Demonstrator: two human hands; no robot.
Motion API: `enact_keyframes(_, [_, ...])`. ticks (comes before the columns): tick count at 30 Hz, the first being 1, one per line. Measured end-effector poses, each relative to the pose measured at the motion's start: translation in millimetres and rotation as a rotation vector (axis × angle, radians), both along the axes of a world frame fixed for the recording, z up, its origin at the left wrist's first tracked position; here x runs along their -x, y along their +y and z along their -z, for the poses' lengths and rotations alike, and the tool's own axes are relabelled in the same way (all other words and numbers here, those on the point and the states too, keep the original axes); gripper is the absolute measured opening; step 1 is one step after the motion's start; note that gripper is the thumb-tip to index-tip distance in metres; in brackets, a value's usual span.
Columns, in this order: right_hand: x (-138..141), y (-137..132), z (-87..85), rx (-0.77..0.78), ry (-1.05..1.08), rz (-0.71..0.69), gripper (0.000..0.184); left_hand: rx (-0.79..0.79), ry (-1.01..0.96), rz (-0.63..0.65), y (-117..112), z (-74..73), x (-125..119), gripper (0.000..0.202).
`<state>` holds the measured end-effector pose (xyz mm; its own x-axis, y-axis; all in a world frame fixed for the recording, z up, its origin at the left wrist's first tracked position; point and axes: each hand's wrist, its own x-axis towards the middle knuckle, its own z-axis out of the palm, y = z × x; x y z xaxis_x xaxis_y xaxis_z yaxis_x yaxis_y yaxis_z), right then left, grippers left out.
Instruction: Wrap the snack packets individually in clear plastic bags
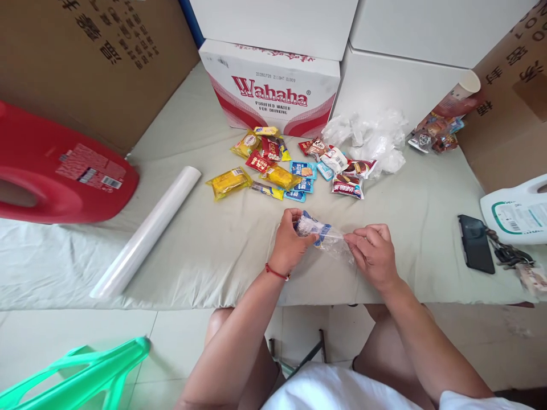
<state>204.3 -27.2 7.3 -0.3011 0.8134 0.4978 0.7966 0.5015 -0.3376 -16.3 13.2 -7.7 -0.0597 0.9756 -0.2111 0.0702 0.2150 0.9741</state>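
My left hand (290, 242) grips one end of a small clear plastic bag (322, 236) with a blue-and-white snack packet inside. My right hand (372, 250) pinches the bag's other end. Both hands hover just above the cloth-covered table (213, 245), near its front edge. Beyond them lies a pile of snack packets (294, 165) in yellow, red and blue wrappers. A roll of clear plastic bags (147, 230) lies diagonally to the left.
A Wahaha water carton (273, 85) and white boxes stand at the back. Crumpled clear bags (371, 136) lie to the back right, beside bagged snacks (436, 134). A red jug (55, 171) lies left. A phone (476, 243), keys (508, 253) and white jug (517, 210) sit right. A green stool (81, 376) is below.
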Motion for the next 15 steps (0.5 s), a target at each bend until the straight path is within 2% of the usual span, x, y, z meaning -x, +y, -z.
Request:
enact_keyframes(5, [5,-17,12.8,-0.03,-0.042,-0.078,0.033,0.083,-0.216,-0.034,1,2.7,0,0.058])
enact_keyframes(8, [6,-23,20.7,0.114,-0.1,-0.169,0.028,0.109,-0.256,-0.021,1,3.8,2,0.059])
enact_keyframes(10, [2,-23,18.2,0.195,-0.031,-0.177,0.02,0.07,-0.22,0.005,0,3.1,2,0.058])
enact_keyframes(13, [-7,-13,7.4,0.207,0.204,0.013,0.016,-0.003,-0.205,0.057,-2,-0.5,2,0.055])
enact_keyframes(15, [-11,0,2.2,0.267,0.301,0.145,0.024,-0.038,-0.224,0.092,-3,-4.1,1,0.054])
